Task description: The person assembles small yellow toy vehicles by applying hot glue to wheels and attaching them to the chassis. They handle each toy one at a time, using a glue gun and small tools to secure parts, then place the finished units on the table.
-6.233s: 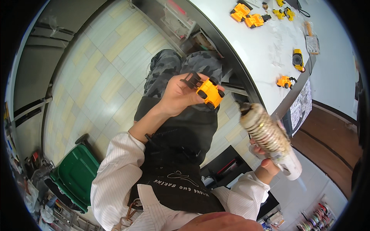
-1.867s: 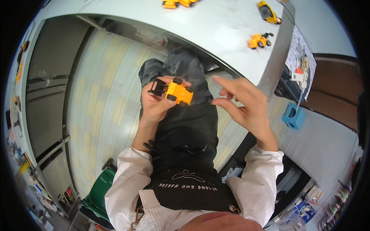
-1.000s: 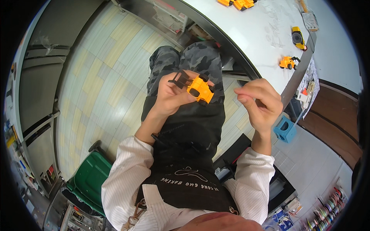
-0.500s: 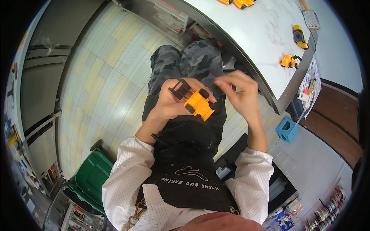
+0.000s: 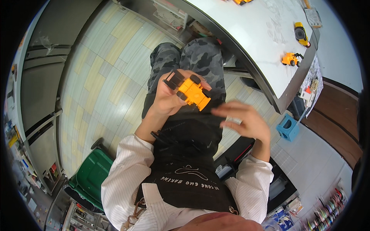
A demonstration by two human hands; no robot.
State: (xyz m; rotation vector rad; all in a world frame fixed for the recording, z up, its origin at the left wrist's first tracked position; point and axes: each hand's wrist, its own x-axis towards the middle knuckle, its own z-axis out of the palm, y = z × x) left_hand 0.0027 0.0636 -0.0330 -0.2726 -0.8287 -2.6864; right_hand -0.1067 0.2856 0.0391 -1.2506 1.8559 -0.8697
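So the left hand (image 5: pixel 166 101) has an orange toy truck (image 5: pixel 191 91) cupped just above the middle of the frame, over the lap and a dark apron (image 5: pixel 189 169), with its black wheels facing up and fingers wrapped round the underside. That grip looks firm and fairly narrow. The right hand (image 5: pixel 246 124) sits a bit lower and to the right, fingers spread loose, holding nothing and just short of the truck's near end; it's blurred, so I can't tell if a fingertip grazes it. My take on doing this bit well: keep the left hand steady and tilted so the wheel side stays visible, then bring the right fingertips in slow and pinch only the part you mean to work on, rather than grabbing the whole body. Small plastic bits can snap or pop off, so go gentle. Over in the upper right there's a white table (image 5: pixel 246 34) with two more toy vehicles (image 5: pixel 291 59) on it, well apart from both hands.
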